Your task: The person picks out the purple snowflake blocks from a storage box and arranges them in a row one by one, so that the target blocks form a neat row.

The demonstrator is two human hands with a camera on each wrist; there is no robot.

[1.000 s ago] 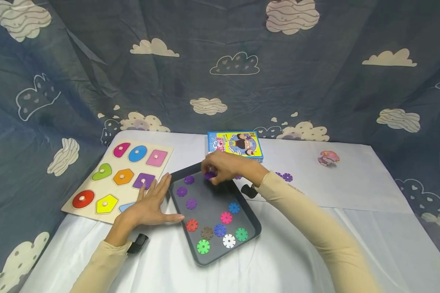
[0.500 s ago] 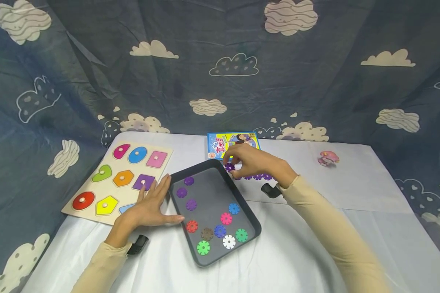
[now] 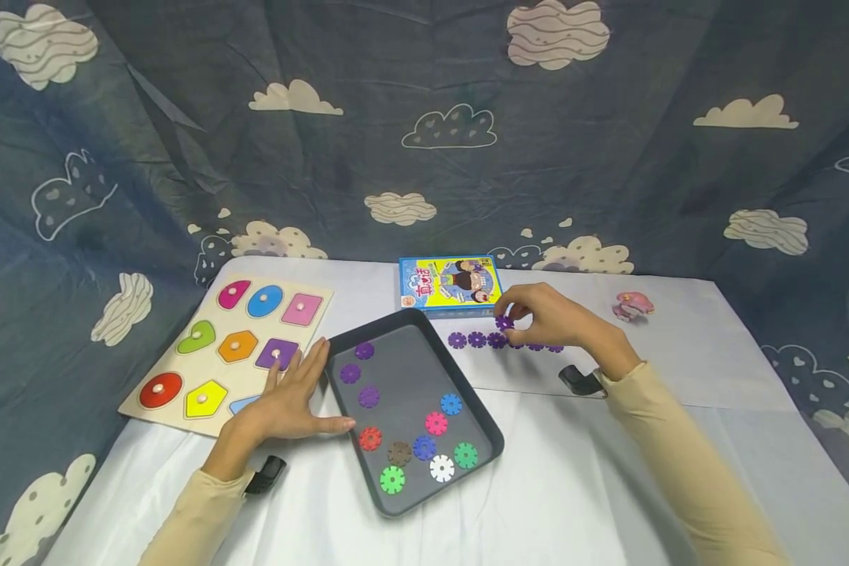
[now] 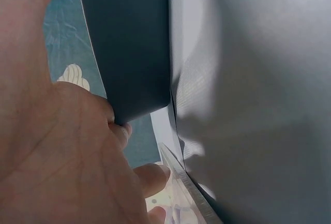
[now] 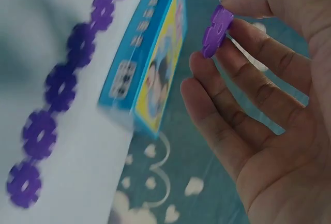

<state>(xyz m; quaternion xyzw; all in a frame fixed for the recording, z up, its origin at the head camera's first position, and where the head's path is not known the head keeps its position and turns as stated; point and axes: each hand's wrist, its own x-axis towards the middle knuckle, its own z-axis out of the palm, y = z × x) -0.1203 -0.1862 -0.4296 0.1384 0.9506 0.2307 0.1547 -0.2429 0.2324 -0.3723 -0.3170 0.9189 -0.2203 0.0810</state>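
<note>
My right hand [image 3: 555, 318] pinches a purple notched plastic disc [image 5: 217, 31] between thumb and fingers, held above a row of purple discs [image 3: 477, 339] on the white cloth. The row runs left to right just in front of a blue and yellow box [image 3: 449, 284]. My left hand [image 3: 286, 405] rests against the left side of a dark grey tray [image 3: 410, 354], fingers stretched and thumb at the rim. Inside the tray lie three purple discs [image 3: 350, 373] along the left, and several discs of other colours, among them a white disc [image 3: 442, 468], toward the near end.
A wooden shape puzzle board [image 3: 237, 369] with knobbed pieces lies at the left, partly under the left hand's fingers. A small pink toy [image 3: 633, 305] sits at the back right. Behind the table hangs a dark cloud-printed curtain [image 3: 325, 173].
My right hand has lifted a purple disc out of the tray and carried it rightward over the row. The left hand and tray stay in place.
</note>
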